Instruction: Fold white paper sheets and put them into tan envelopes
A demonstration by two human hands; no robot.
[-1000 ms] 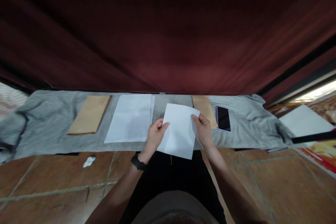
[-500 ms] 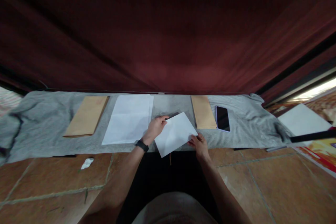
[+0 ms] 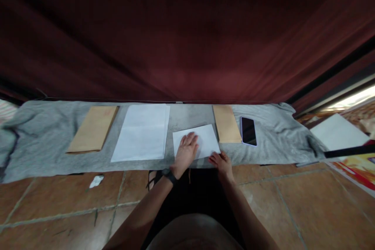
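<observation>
Head view: a pile of white paper (image 3: pixel 140 133) lies on the worktop (image 3: pixel 193 113), which is covered with grey cloth, and at least two overlapping edges show along its right side. Right of the pile, with a strip of bare cloth between, a smaller white sheet (image 3: pixel 203 134) lies on the worktop, slightly turned, close to the person's edge. The left hand (image 3: pixel 187 150) rests on this sheet to the right of the pile, palm down, its fingers stretched out and only slightly spread, pinching nothing. A dark watch (image 3: pixel 170 175) circles the left wrist. Farther right of the pile, the right hand (image 3: pixel 222 163) is at the sheet's near right corner with its fingers bent; whether they pinch the paper or only touch it, I cannot tell.

Left of the pile and well apart from the sheet lies a brown envelope (image 3: pixel 93 129). To the pile's right, beyond the sheet, is a narrower brown envelope (image 3: pixel 227 124), and just beside that, farther still from the pile, a phone (image 3: pixel 248 131) lies with its dark screen up. Behind the pile hangs a dark red curtain (image 3: pixel 187 54). Below and left of the pile, a crumpled white scrap (image 3: pixel 96 181) lies on the tiled floor (image 3: pixel 64 195).
</observation>
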